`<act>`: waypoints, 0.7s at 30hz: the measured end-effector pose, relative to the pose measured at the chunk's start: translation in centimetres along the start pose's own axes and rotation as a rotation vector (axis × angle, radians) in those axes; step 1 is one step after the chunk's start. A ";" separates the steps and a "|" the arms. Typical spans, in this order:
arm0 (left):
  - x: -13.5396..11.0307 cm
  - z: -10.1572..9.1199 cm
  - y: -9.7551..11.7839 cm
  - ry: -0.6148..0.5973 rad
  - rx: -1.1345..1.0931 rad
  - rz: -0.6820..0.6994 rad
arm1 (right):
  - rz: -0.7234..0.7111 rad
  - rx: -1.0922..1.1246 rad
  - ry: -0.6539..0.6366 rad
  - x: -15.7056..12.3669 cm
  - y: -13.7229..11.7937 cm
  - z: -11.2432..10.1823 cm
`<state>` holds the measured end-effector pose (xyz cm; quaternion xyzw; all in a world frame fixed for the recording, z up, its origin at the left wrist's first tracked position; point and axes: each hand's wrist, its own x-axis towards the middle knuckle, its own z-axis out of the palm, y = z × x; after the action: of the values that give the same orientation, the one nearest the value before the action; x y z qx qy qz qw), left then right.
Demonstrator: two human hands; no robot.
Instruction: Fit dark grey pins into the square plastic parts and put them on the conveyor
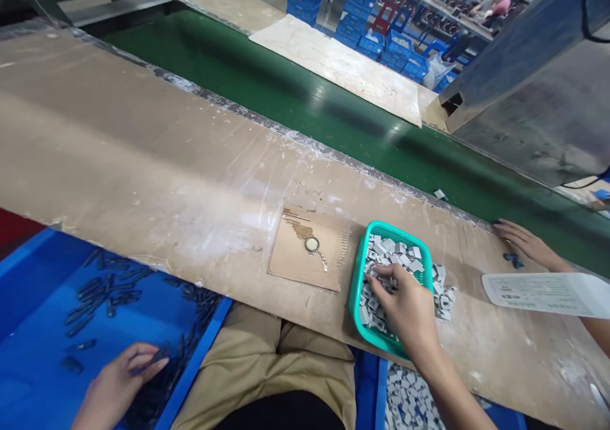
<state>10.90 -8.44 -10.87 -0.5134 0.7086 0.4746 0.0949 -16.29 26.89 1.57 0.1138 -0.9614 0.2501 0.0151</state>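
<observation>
**Both hands in parts bins at a worn bench**

The right hand (pixel 405 306) reaches into a small teal plastic basket (pixel 355 290) that sits on the near edge of the workbench (pixel 143 163). Its fingers are curled down among the small grey block-shaped parts (pixel 395 252) that fill the basket, the fingertips touching them; whether any part is pinched between them cannot be told. A few of the same grey parts lie spilled on the bench just beside the basket's right wall.

The left hand (pixel 121 379) is low at the left, inside a large blue bin (pixel 42 354) below the bench edge. Its thumb and fingers are closed on a small dark part (pixel 158 355), and more dark parts of the same kind are scattered over the bin's floor.

Just left of the basket lies a piece of brown cardboard (pixel 305 258) with a small round metal ring (pixel 311 244) on it. Beyond the bench runs a green conveyor belt (pixel 286 93). At the far right another person's hand (pixel 521 239) rests flat on the bench near the belt, just beside a couple of small dark pieces, with a white printed sheet (pixel 548 293) near it. Stacked blue crates (pixel 362 11) stand in the background.
</observation>
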 end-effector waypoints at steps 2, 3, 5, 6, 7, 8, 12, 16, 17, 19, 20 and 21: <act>-0.8 -0.3 1.6 -0.072 -0.204 -0.101 | 0.068 0.259 -0.007 0.5 -0.4 -0.8; -1.4 -0.4 2.6 -0.097 -0.303 -0.148 | 0.097 0.380 -0.018 0.9 -0.8 -1.1; -2.5 -0.2 4.5 -0.142 -0.521 -0.230 | 0.109 0.523 -0.063 2.0 -2.1 -1.5; -3.1 0.1 5.5 -0.154 -0.634 -0.257 | 0.079 0.527 -0.096 2.6 -2.9 -1.4; -3.7 0.4 6.4 -0.164 -0.745 -0.273 | 0.022 0.495 -0.133 3.2 -3.7 -1.1; -4.2 0.7 7.2 -0.180 -0.843 -0.282 | -0.059 0.446 -0.170 3.8 -4.5 -0.6; -6.0 2.1 9.2 -0.297 -1.035 -0.309 | -0.403 0.231 -0.248 5.2 -6.6 2.5; -7.2 3.1 9.5 -0.381 -1.055 -0.277 | -0.489 0.094 -0.228 5.4 -6.6 4.6; -7.4 3.2 9.6 -0.398 -1.054 -0.268 | -0.491 0.079 -0.232 5.4 -6.4 4.8; -7.9 3.5 9.8 -0.424 -1.056 -0.247 | -0.494 0.067 -0.238 5.3 -6.3 4.9; -8.0 3.6 10.1 -0.432 -1.057 -0.230 | -0.492 0.070 -0.239 5.3 -6.3 4.8; -8.2 3.7 10.4 -0.434 -1.059 -0.213 | -0.482 0.079 -0.239 5.2 -6.4 4.6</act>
<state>4.80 -0.10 -1.79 -0.4505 0.2835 0.8464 0.0154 -19.75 18.15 1.02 0.3683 -0.8911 0.2614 -0.0437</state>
